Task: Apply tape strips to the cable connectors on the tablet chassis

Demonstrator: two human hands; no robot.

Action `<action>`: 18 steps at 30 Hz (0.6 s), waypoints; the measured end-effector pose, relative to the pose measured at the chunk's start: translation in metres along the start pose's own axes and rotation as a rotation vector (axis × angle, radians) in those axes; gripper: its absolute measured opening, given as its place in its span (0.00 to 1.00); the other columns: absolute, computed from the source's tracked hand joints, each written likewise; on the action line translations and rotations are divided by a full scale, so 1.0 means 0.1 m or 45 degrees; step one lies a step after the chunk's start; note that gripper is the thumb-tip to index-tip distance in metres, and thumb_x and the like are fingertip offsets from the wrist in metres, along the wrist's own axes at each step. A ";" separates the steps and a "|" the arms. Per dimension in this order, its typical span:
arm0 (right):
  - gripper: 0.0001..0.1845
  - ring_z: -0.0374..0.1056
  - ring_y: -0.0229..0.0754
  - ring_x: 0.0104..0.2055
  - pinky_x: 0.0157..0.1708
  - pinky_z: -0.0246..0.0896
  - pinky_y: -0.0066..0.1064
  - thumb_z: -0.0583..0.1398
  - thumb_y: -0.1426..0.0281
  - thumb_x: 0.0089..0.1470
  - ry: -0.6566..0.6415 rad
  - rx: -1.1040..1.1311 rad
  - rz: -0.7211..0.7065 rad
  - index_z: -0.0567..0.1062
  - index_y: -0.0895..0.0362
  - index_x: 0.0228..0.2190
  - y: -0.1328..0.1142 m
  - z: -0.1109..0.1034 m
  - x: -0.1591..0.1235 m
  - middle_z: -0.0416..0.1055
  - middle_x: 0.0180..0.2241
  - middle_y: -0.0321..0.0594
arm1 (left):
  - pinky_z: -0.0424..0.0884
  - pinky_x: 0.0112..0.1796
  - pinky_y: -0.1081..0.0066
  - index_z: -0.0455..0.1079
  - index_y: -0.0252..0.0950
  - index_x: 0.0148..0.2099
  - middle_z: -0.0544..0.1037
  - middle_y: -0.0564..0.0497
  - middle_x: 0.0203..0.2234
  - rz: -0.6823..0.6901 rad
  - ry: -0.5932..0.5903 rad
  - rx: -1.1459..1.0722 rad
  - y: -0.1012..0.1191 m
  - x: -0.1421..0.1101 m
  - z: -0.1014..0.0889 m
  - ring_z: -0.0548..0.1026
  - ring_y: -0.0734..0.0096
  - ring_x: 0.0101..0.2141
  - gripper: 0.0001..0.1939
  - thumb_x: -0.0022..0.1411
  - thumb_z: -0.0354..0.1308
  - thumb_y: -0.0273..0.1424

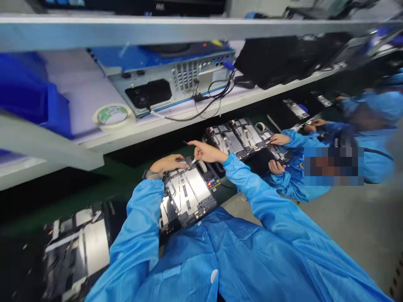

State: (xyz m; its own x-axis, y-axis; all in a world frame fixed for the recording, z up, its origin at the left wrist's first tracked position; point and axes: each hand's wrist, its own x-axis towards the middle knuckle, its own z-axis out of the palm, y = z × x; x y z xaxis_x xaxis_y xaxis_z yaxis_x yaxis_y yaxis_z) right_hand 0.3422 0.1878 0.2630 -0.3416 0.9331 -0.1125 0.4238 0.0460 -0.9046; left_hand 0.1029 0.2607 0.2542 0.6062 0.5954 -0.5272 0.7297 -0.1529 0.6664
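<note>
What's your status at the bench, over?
Left hand at top edge of open electronics chassis; right hand above it, index finger out; tape roll beside chassis.

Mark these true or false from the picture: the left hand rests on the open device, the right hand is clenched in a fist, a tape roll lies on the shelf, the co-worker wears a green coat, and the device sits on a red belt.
1. The left hand rests on the open device: true.
2. The right hand is clenched in a fist: false; its index finger is extended.
3. A tape roll lies on the shelf: true.
4. The co-worker wears a green coat: false; the co-worker's coat is blue.
5. The device sits on a red belt: false; the belt is green.
</note>
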 end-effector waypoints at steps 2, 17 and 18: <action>0.41 0.67 0.33 0.28 0.32 0.63 0.24 0.64 0.80 0.52 -0.008 0.028 0.001 0.62 0.59 0.66 0.05 0.03 0.05 0.71 0.27 0.26 | 0.72 0.45 0.68 0.80 0.43 0.50 0.84 0.50 0.47 0.008 0.017 -0.003 -0.03 0.01 0.02 0.79 0.55 0.48 0.33 0.45 0.72 0.54; 0.45 0.70 0.38 0.31 0.36 0.64 0.29 0.66 0.83 0.55 -0.306 -0.363 -0.015 0.56 0.60 0.69 -0.11 0.22 0.25 0.73 0.29 0.29 | 0.71 0.49 0.66 0.76 0.45 0.57 0.81 0.50 0.53 -0.010 -0.050 0.140 -0.06 -0.01 0.00 0.78 0.54 0.50 0.36 0.51 0.66 0.58; 0.45 0.70 0.38 0.31 0.36 0.64 0.30 0.66 0.83 0.55 -0.300 -0.389 -0.012 0.56 0.59 0.69 -0.12 0.22 0.26 0.74 0.29 0.29 | 0.71 0.49 0.66 0.76 0.44 0.56 0.81 0.50 0.52 -0.007 -0.048 0.130 -0.07 0.00 0.01 0.78 0.55 0.49 0.35 0.51 0.66 0.57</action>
State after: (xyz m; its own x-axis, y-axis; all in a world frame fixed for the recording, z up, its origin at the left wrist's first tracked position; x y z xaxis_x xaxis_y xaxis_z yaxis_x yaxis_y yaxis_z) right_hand 0.3099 0.2032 0.2617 -0.5150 0.8261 -0.2288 0.6384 0.1914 -0.7456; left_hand 0.0979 0.2610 0.2496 0.6124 0.5664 -0.5514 0.7602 -0.2305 0.6074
